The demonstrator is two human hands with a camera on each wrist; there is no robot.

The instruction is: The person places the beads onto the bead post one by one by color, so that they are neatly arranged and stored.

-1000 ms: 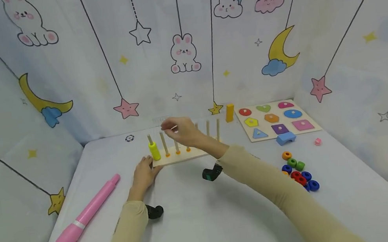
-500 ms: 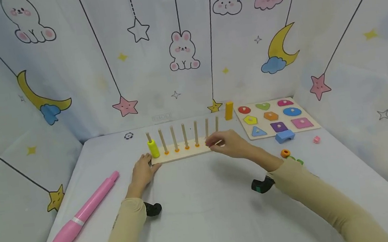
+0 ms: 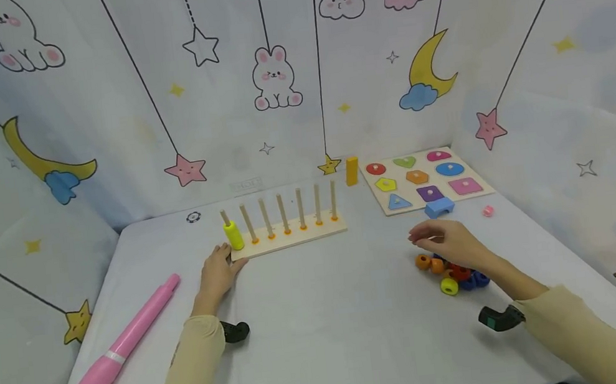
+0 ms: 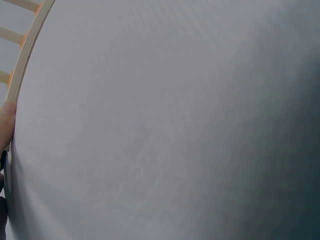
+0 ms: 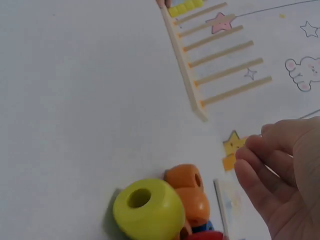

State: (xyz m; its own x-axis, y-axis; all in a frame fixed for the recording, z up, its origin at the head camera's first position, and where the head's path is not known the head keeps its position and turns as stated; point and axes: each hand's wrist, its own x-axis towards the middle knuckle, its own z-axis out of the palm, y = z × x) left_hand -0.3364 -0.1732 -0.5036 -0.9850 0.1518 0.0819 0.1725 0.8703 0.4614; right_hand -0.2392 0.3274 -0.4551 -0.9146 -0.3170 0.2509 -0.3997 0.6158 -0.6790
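Picking seems the step: beads below the half-open, empty right hand must be pinched, pegboard gripped by left hand.

White backdrop with bunnies, stars, moons; white-covered table.

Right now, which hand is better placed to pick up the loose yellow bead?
Right, I'd say: the right hand is at the bead pile, near the loose yellow bead, with nothing visible in its grip. The left hand is far from it, holding the left end of the peg board.
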